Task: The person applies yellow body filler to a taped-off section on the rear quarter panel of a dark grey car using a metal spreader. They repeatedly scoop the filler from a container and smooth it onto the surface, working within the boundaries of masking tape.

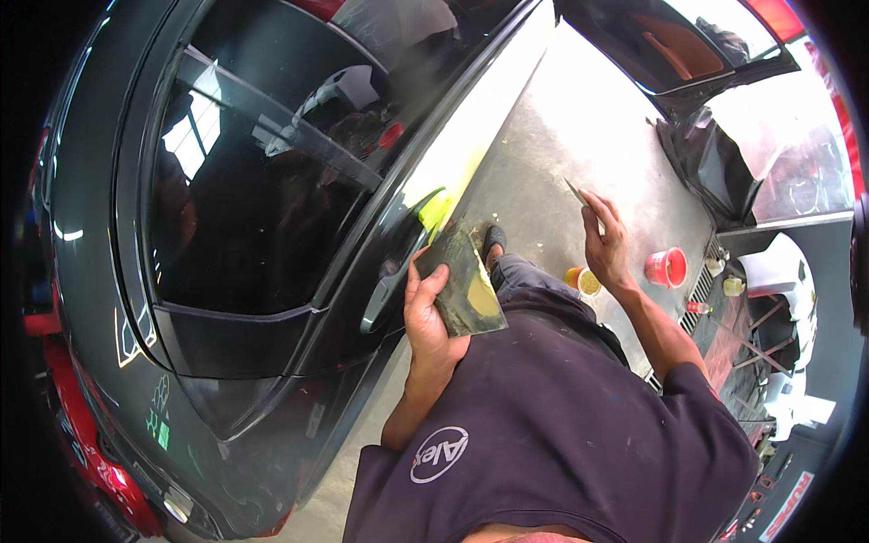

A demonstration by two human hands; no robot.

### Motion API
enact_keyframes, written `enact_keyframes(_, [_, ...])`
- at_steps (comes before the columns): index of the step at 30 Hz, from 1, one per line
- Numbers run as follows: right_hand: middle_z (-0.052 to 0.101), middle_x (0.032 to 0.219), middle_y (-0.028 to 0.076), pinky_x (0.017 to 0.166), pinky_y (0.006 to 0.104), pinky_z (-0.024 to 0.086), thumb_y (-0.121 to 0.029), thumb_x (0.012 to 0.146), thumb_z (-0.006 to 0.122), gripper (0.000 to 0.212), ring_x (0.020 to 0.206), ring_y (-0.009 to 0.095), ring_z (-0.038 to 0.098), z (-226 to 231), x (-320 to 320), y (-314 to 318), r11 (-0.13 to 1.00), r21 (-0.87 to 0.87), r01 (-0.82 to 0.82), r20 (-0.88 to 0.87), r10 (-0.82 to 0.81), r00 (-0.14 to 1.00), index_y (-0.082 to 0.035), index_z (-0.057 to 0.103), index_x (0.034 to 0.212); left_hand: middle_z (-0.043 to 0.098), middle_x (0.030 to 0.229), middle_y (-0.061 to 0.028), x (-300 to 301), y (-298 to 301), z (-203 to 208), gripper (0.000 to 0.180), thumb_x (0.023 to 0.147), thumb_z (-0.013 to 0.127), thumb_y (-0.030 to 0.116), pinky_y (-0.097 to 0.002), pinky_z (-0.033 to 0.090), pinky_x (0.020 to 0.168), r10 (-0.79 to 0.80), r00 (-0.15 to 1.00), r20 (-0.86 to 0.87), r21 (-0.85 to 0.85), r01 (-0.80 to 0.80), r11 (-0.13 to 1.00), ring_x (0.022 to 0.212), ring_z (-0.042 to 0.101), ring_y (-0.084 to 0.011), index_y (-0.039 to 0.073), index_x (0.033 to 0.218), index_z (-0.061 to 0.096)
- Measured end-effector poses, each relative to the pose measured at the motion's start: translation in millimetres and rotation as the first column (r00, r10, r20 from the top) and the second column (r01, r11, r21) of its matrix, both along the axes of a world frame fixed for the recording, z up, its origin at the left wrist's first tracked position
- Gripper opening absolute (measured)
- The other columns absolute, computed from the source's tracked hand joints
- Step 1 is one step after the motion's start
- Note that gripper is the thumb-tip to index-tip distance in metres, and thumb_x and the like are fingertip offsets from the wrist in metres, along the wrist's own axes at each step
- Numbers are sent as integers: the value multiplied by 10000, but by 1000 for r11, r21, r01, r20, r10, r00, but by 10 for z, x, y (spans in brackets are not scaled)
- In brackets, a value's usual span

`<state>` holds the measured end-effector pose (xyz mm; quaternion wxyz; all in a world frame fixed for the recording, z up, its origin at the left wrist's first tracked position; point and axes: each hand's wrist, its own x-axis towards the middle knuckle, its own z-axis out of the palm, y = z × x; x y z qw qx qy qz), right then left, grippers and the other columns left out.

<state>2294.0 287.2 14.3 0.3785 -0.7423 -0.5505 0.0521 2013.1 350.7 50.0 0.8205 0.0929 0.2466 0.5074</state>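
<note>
My left hand (pixel 428 312) grips a dark, rectangular putty board (pixel 450 282) by its side, thumb on top. A smooth patch of yellowish putty (pixel 482 297) lies on the board's right part. Out to the right, my raised right hand (pixel 607 237) pinches a thin spreader (pixel 574 192), seen almost edge-on and apart from the board. Left of me stands a dark car (pixel 244 348). Bright yellow-green material (pixel 435 210) shows on its side just beyond the board, and a door handle (pixel 384 301) sits beside my left hand.
On the floor to my right stand a red tub (pixel 666 268) and a yellow tub (pixel 584 281). A small red-capped bottle (pixel 698 308) is near a floor grate (pixel 704 285). Farther right, white car parts (pixel 780 267) rest on a stand. An open car door (pixel 679 50) is at the upper right.
</note>
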Motion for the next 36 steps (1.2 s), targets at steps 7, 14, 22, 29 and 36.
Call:
enact_keyframes(7, [654,1261,156,975,375,489,-113,1052,548,309,1152,297,626,-237,360,436,990,-2,143,-162,-142,977,-37,646,1335,666,1197,-94,13,82,-185,328,978,554,114,-366,513,991,14,1000,-9,30,-13,999,1102,657,-218,48,1299,557])
enact_keyframes(14, [607,1422,158,1083,372,439,-239,1096,493,412,1303,289,572,-669,1097,1351,980,38,197,-452,-159,878,-102,554,1481,708,1076,-64,343,327,-239,306,987,574,143,-304,591,739,86,991,-100,-17,-88,996,868,705,-181,86,1286,601])
enact_keyframes(22, [585,1464,162,1124,366,411,-299,1094,476,442,1357,267,546,-922,1801,2633,980,18,199,-566,-155,810,-149,538,1505,684,1051,-56,955,686,-501,330,981,585,173,-354,553,644,84,946,-312,-77,-114,991,842,667,-190,104,1304,584])
enact_keyframes(29, [565,1478,152,1130,418,423,-242,1053,486,433,1309,359,558,-1476,2501,3703,966,167,198,-326,-135,936,-127,575,1461,704,963,-75,1623,942,-409,317,973,614,162,-320,579,532,138,883,-449,-67,-187,980,748,691,-198,97,1283,592])
enact_keyframes(36, [566,1495,108,1152,447,406,-157,986,517,463,1362,355,512,-1712,2776,4232,953,228,201,-206,-155,966,-143,598,1442,723,982,-76,1876,1012,-440,300,956,642,164,-339,599,603,183,786,-590,-97,-294,951,766,708,-209,99,1247,608])
